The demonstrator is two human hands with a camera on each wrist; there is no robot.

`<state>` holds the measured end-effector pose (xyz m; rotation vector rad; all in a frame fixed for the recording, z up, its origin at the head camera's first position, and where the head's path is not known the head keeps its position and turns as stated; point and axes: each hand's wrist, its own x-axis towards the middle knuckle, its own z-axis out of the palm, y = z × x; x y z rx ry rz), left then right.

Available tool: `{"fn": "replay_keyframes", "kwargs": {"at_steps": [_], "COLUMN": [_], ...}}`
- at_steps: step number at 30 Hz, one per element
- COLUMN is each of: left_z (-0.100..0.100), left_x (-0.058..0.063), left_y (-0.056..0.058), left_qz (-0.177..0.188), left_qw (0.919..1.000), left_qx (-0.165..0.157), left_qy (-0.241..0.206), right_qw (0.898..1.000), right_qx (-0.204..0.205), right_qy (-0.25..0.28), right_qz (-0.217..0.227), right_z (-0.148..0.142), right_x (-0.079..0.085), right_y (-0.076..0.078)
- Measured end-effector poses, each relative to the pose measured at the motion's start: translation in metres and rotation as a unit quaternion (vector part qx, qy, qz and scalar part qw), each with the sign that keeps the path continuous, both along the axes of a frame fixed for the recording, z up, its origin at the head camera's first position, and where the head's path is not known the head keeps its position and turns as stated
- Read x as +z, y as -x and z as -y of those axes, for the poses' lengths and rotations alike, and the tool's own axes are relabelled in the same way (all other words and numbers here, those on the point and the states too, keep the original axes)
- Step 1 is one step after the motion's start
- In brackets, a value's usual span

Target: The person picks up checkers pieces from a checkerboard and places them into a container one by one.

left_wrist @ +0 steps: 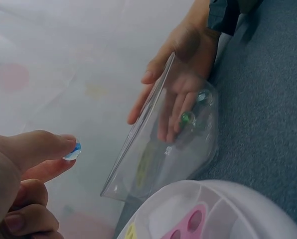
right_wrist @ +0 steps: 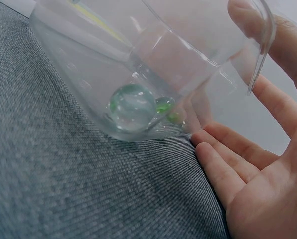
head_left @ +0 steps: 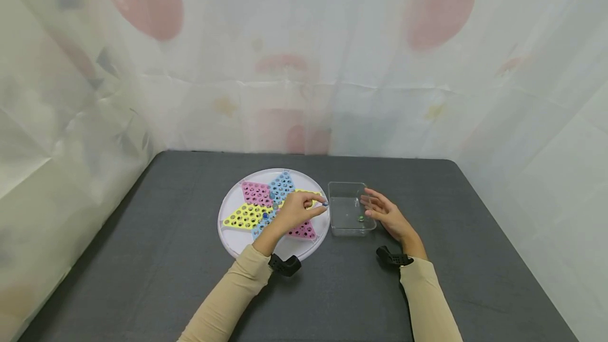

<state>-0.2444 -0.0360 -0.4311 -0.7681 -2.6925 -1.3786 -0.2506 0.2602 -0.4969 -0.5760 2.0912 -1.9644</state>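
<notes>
Left hand (head_left: pixel 299 212): thumb and index finger pinch 1 clear-and-blue marble (left_wrist: pixel 73 151), held above the board's right edge, near the clear container (head_left: pixel 344 214). Right hand (head_left: pixel 387 220): fingers extended and parted, at the container's right wall; firmness of contact cannot be told. Container stands on the dark worktop (head_left: pixel 180 263), just right of the round white board (head_left: pixel 237 241). At least 2 marbles lie inside, 1 pale (right_wrist: pixel 132 107), 1 green (right_wrist: pixel 164 103). Board carries a pink, yellow and blue perforated star (head_left: pixel 244 216).
</notes>
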Motion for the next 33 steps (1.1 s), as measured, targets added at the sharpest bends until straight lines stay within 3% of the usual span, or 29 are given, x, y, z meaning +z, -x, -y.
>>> {"fn": "replay_keyframes", "kwargs": {"at_steps": [7, 22, 33], "left_z": [-0.005, -0.016, -0.019], "left_x": [-0.001, -0.007, -0.013], "left_y": [-0.004, -0.014, -0.013], "left_qz": [-0.017, 0.019, 0.006], "left_qw": [0.9997, 0.9984, 0.9977], "left_qx": [-0.017, -0.053, -0.066], "left_qy": [0.000, 0.012, 0.015], "right_qw": [1.000, 1.000, 1.000], "right_qx": [0.000, -0.007, -0.013], "right_qy": [-0.001, -0.011, -0.014], "right_qz": [-0.001, 0.000, 0.008], "right_z": [0.001, 0.001, 0.002], "right_x": [0.001, 0.000, 0.002], "right_y": [-0.002, -0.001, -0.001]}}
